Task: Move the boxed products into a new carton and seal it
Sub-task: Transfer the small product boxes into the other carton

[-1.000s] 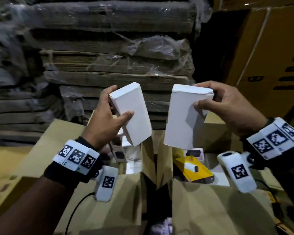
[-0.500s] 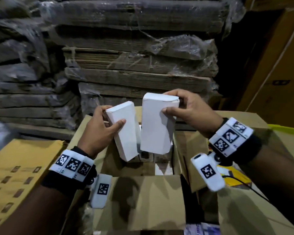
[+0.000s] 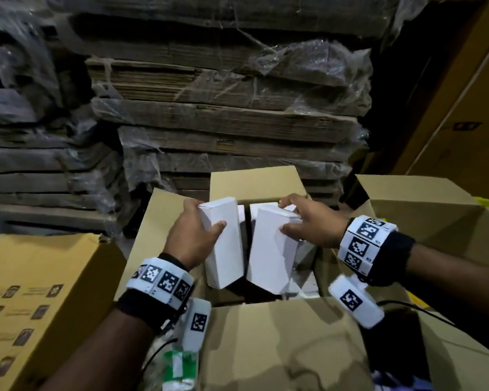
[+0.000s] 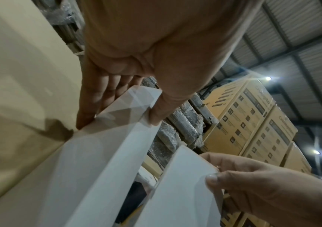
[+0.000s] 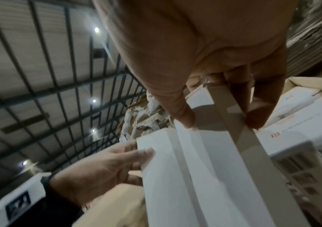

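Standing nearly upright, long axes pointing down into the open brown cardboard carton [image 3: 178,221], two plain white rectangular product boxes sit side by side in the head view, lower ends already below the carton rim. The left white box [image 3: 223,246] lies directly under the left hand [image 3: 192,241], which holds it by its upper end; the left wrist view shows the fingers [image 4: 98,95] flat along one broad face and the thumb hooked on the opposite edge. The right white box [image 3: 268,255] is pinched at its top by the right hand [image 3: 314,224], thumb on the near face, fingers [image 5: 261,110] curled over the far edge. The boxes are just beside each other, a dark gap between them. More white boxes [image 3: 294,215] already stand in the carton behind. Judgement: both are being lowered into place; the drop is straight down, with each hand equally near its slot. A second open carton [image 3: 424,210] stands to the right.
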`<state>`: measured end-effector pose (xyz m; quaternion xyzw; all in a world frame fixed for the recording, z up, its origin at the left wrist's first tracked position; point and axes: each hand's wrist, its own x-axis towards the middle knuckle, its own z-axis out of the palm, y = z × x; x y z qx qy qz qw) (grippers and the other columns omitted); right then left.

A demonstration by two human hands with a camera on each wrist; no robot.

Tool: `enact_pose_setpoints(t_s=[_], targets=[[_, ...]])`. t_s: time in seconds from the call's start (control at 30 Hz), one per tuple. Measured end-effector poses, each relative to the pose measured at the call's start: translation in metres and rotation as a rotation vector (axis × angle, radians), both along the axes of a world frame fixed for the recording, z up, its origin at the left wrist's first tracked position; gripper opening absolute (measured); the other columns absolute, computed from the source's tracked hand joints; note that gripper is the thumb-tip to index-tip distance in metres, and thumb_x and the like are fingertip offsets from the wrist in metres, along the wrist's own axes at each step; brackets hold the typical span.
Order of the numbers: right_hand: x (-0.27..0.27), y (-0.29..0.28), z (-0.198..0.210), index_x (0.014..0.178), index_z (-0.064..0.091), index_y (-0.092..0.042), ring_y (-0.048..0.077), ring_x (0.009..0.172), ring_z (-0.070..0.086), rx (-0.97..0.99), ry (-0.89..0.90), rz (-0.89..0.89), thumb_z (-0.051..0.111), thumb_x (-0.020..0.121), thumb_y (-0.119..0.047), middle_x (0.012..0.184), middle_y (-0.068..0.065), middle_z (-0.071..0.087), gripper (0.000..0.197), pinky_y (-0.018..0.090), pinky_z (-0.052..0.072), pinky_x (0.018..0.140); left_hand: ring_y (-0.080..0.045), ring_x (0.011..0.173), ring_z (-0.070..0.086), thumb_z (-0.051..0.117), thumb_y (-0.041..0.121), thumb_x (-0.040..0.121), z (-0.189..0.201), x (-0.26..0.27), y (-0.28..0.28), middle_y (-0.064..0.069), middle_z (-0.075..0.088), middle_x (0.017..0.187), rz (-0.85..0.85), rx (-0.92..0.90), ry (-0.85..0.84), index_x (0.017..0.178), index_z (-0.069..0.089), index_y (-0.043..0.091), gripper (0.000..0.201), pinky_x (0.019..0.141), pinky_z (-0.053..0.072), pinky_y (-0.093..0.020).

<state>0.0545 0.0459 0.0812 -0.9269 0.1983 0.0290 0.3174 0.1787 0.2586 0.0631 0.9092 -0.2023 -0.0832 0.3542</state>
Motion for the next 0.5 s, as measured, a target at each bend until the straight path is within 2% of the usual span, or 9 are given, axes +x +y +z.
enact_pose_setpoints(t_s=[0.13, 0.23, 0.43, 0.5], targets=[[0.014, 0.010, -0.011, 0.130, 0.041, -0.025, 0.023, 0.105, 0.054, -0.200, 0.134, 0.105, 0.061, 0.089, -0.030, 0.120, 0.004, 0.056, 0.046, 0.029, 0.042, 0.078, -0.031, 0.112, 0.060, 0.069, 0.037, 0.089, -0.008, 0.008, 0.001, -0.011, 0.057, 0.133, -0.019, 0.010, -0.034, 0.134, 0.034, 0.016, 0.061, 0.091, 0.053, -0.045], [0.025, 0.013, -0.019, 0.132, 0.041, -0.025, 0.025, 0.111, 0.052, -0.207, 0.208, 0.140, 0.061, 0.088, -0.029, 0.128, 0.006, 0.052, 0.048, 0.031, 0.043, 0.087, -0.030, 0.113, 0.059, 0.068, 0.039, 0.089, -0.011, 0.014, -0.001, -0.011, 0.055, 0.134, -0.039, 0.012, -0.041, 0.134, 0.035, 0.016, 0.061, 0.092, 0.052, -0.044], [0.041, 0.010, -0.025, 0.130, 0.041, -0.024, 0.024, 0.107, 0.054, -0.215, 0.254, 0.128, 0.063, 0.086, -0.031, 0.124, 0.006, 0.056, 0.049, 0.031, 0.044, 0.085, -0.029, 0.113, 0.058, 0.070, 0.039, 0.087, -0.016, 0.017, -0.005, -0.009, 0.055, 0.132, -0.060, 0.031, -0.062, 0.133, 0.036, 0.018, 0.061, 0.091, 0.052, -0.042], [0.041, 0.006, -0.020, 0.136, 0.036, -0.027, 0.025, 0.106, 0.053, -0.183, 0.237, 0.106, 0.064, 0.085, -0.032, 0.122, 0.007, 0.056, 0.058, 0.033, 0.046, 0.086, -0.029, 0.113, 0.058, 0.072, 0.039, 0.085, -0.016, 0.018, -0.002, -0.010, 0.056, 0.130, -0.035, -0.004, -0.073, 0.130, 0.037, 0.017, 0.061, 0.090, 0.052, -0.042]])
